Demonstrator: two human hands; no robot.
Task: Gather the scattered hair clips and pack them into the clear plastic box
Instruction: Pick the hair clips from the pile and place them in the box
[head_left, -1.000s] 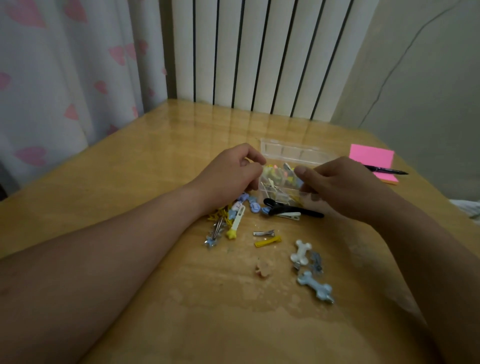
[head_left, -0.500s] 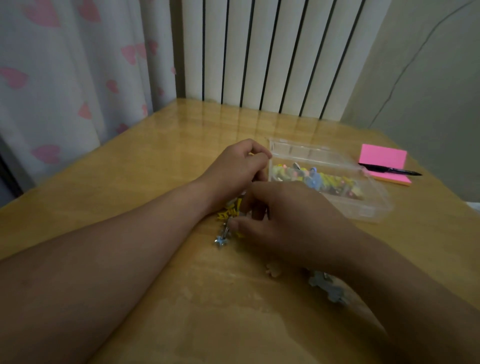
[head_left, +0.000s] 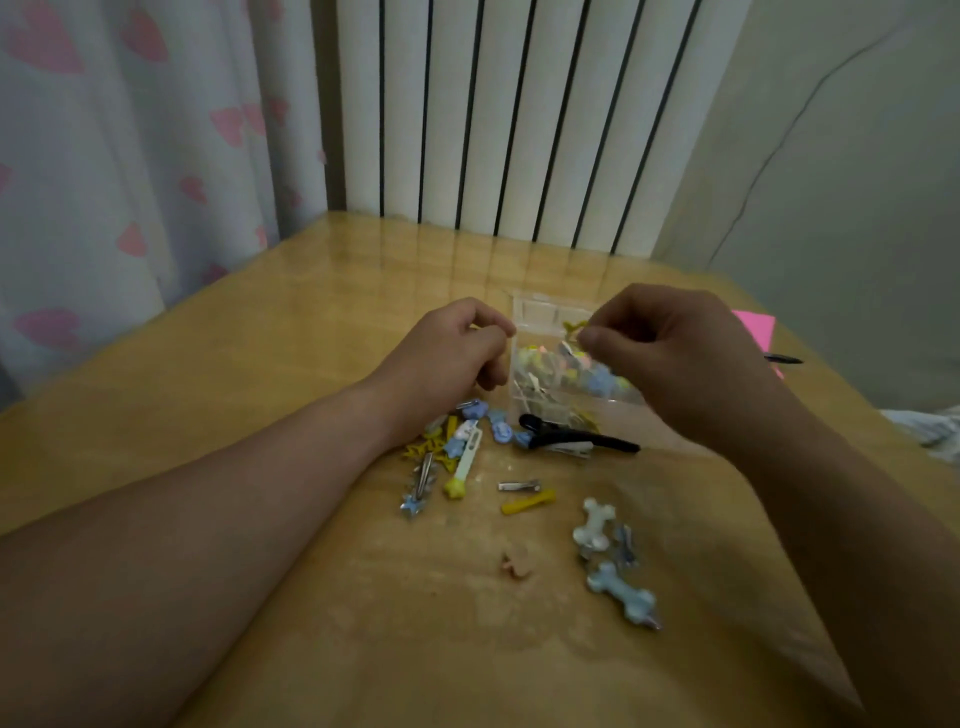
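- Hovering over the clear box (head_left: 540, 312), mid-frame, the right hand (head_left: 675, 358) pinches a small yellow clip (head_left: 573, 327) in curled fingertips.
- The box lies just beneath that clip, its long axis running toward centre right.
- The left hand (head_left: 452, 353) curls at the box's left end; whether it grips anything I cannot tell.
- Loose clips (head_left: 527, 503) lie scattered lower centre; the black clip (head_left: 582, 439) points right.
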